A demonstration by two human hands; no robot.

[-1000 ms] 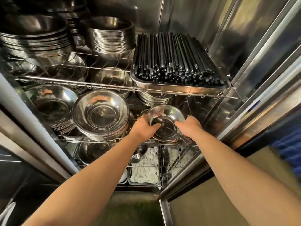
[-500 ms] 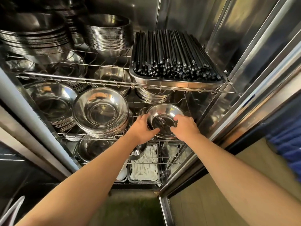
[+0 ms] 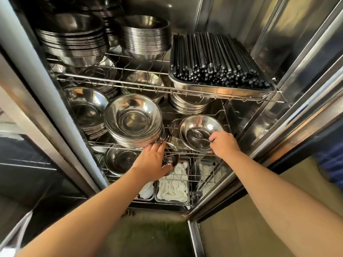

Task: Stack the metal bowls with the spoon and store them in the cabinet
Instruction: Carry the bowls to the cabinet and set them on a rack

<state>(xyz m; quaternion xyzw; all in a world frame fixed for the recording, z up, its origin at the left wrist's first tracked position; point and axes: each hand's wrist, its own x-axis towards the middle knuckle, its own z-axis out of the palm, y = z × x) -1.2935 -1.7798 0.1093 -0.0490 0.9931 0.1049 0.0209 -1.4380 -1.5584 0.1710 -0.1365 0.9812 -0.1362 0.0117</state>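
A stack of metal bowls (image 3: 199,127) with a spoon (image 3: 197,135) lying inside sits on the middle wire shelf (image 3: 104,143) of the open steel cabinet, at the right. My right hand (image 3: 225,144) curls over the stack's near rim, by the spoon's handle. My left hand (image 3: 152,161) is off that stack, fingers spread, its tips against the lower edge of the large bowl stack (image 3: 132,119). A small bowl (image 3: 171,161) on the shelf below lies under its thumb; I cannot tell whether they touch.
A tray of black chopsticks (image 3: 219,62) fills the upper shelf's right side, with tall bowl stacks (image 3: 146,36) to its left. More bowls (image 3: 87,110) stand at the middle shelf's left. Trays of white cloths (image 3: 173,186) lie at the bottom. The cabinet door frame (image 3: 289,115) stands close at right.
My left hand has let go of the bowl with the spoon and moved down and left to the large stack's base. My right hand stays on the bowl's rim.
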